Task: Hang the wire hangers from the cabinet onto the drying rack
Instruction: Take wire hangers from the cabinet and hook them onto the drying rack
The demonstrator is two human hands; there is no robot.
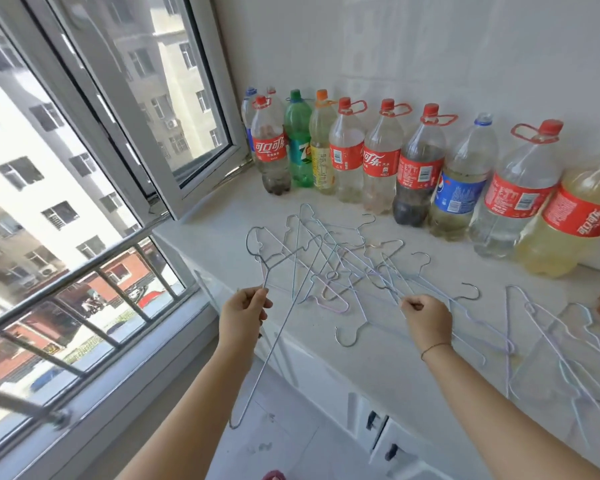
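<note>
Our left hand (245, 311) pinches one wire hanger (261, 271) at ten o'clock while our right hand (426, 317) pinches the tangled pile (343, 268) at twelve o'clock on the bench (378, 344), so we judge untangling comes next.

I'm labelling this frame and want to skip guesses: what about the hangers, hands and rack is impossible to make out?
Head view:
- Drying rack: outside the frame.
- Tangled hangers: overlapping wires hide the count.
- Right hand: which wire it pinches is lost in the tangle.
- Right-side hangers: cut by the right edge.
- Silver hanger in the left hand: its far shoulder merges with the tangle.
</note>
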